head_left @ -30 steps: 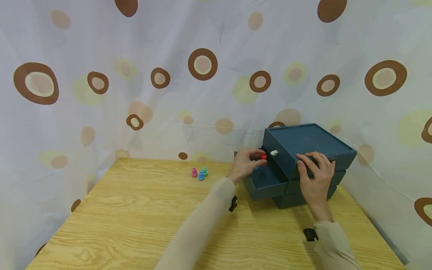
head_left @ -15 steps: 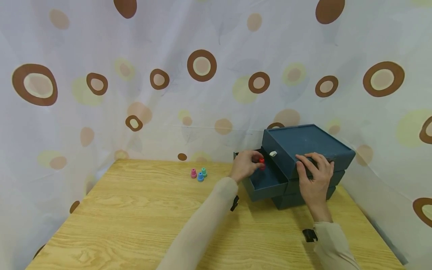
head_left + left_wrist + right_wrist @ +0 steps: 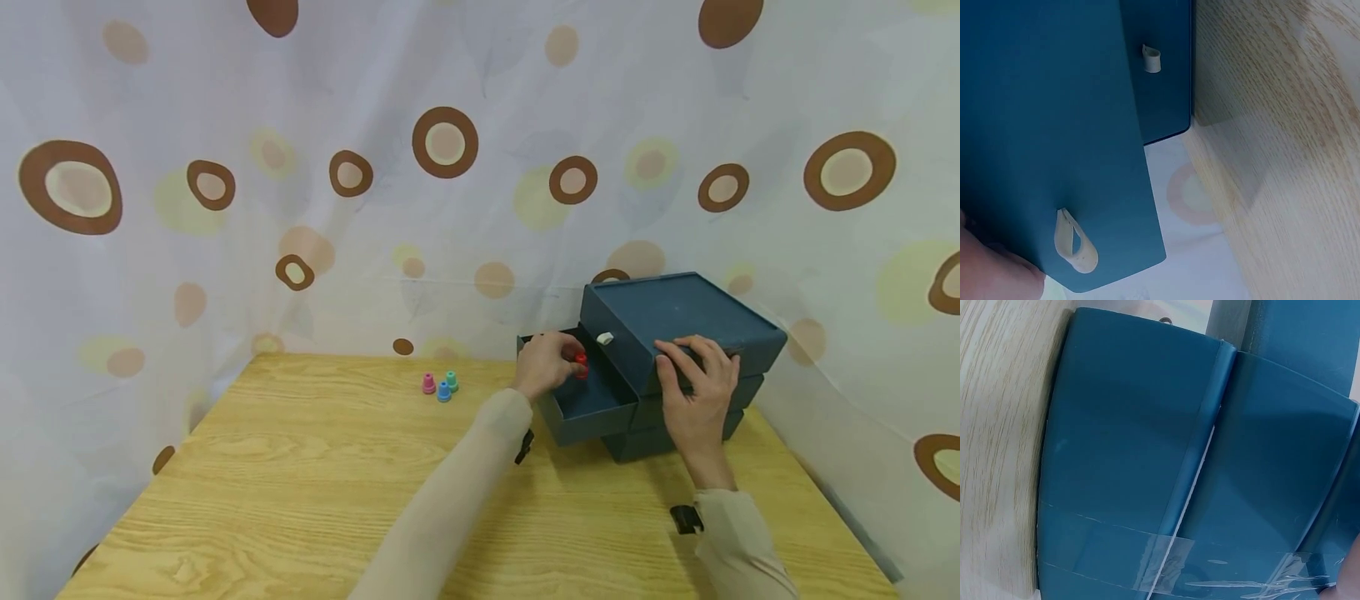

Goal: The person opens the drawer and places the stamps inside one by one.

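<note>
In the head view, my left hand (image 3: 546,367) reaches over the pulled-out drawer (image 3: 592,427) and pinches a small red stepped peg (image 3: 582,365) between thumb and fingers. The peg is low inside the drawer, partly covered by the fingertips. My right hand (image 3: 699,402) holds the top edge of the dark blue stacked drawer unit (image 3: 678,312), fingers bent over the rim and thumb on the side. The left wrist view shows the drawer's front with a pale loop pull (image 3: 1079,247); only a bit of the hand appears in its corner.
Pink (image 3: 428,383), blue (image 3: 444,392) and green (image 3: 452,382) pegs stand grouped on the wooden table (image 3: 300,483), left of the drawer. Another loop pull (image 3: 604,338) sticks out from the top drawer. Clear tape (image 3: 1152,59) is not in that view; a patterned curtain (image 3: 360,275) hangs behind.
My left hand has lowered the red peg deeper into the drawer. A blue piece seen in the drawer earlier is now hidden behind the hand. The right hand stays in place.
</note>
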Available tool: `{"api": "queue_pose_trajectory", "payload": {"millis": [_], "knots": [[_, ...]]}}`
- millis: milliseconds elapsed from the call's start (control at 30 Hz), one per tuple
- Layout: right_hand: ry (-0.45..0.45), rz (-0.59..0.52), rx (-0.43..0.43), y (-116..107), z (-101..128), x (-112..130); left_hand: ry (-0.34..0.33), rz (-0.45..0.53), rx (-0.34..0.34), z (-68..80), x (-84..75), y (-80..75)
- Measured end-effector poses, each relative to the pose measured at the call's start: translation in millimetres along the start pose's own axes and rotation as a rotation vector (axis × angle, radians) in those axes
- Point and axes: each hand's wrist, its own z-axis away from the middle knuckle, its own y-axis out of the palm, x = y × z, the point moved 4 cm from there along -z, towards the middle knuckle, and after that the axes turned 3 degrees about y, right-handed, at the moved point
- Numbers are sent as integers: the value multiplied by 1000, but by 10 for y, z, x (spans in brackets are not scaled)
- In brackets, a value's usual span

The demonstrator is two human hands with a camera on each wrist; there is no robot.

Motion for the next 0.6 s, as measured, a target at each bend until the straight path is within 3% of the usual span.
{"api": "queue_pose_trajectory", "payload": {"millis": [433,600], "knots": [[-3,2,0,14,-11,-26,3,-27,43,-39,-15,-16],[-8,5,-11,18,-14,-23,-4,13,53,-35,-1,-14]]}}
